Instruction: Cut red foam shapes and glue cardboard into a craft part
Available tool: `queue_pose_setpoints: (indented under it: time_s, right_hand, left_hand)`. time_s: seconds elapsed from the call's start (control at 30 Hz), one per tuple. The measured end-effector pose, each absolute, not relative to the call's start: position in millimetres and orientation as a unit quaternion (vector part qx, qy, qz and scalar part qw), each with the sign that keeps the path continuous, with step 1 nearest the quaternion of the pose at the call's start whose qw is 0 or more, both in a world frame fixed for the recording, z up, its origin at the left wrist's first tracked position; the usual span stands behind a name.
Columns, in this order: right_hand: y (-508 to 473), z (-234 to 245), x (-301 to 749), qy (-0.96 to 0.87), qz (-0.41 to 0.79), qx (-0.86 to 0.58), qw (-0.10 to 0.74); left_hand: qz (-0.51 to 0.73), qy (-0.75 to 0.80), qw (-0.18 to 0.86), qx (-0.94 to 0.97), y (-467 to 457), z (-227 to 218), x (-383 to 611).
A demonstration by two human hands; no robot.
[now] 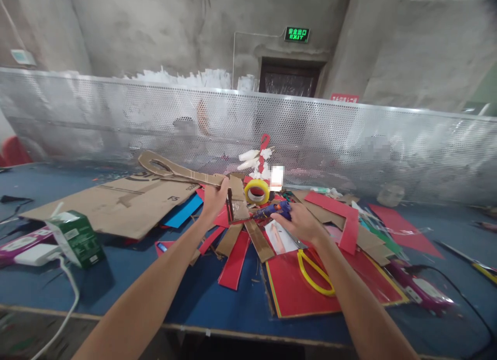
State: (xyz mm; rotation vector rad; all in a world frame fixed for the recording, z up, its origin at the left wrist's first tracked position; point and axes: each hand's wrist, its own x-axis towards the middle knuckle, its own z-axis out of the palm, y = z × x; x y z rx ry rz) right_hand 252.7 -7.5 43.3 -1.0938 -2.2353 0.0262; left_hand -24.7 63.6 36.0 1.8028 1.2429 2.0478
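Note:
My left hand (pixel 215 198) is closed around a cardboard piece (pixel 186 173) with a looped end reaching up to the left and a folded, box-like end (pixel 237 207) at the right. My right hand (pixel 301 221) grips a blue hot glue gun (pixel 275 210), its nozzle pointing left at the lower edge of the folded end. Whether the tip touches the cardboard I cannot tell. Just behind lies a roll of tape (pixel 265 188) with a yellow rim. Below my right hand, yellow-handled scissors (pixel 303 271) rest on a red sheet (pixel 291 293), partly hidden by my forearm.
Red and brown strips (pixel 235 264) litter the middle. A flat cardboard sheet (pixel 112 205) and green box (pixel 75 238) lie left. Purple power strips (pixel 421 287) with cords sit on both sides. A craft knife (pixel 466 259) is far right. Behind stands a perforated metal panel (pixel 155 111).

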Motion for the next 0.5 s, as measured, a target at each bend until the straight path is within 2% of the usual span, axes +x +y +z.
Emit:
queue_pose_setpoints:
  time_s: [0.17,0.5]
  right_hand:
    - [-1,41,269,-0.84,0.011,-0.441,0.317]
    - [2,40,274,-0.848,0.089,-0.393,0.346]
  left_hand:
    - [0.687,0.413,0.088,0.592,64,36,-27]
    - [0.687,0.421,0.086,0.586,66,37,-27]
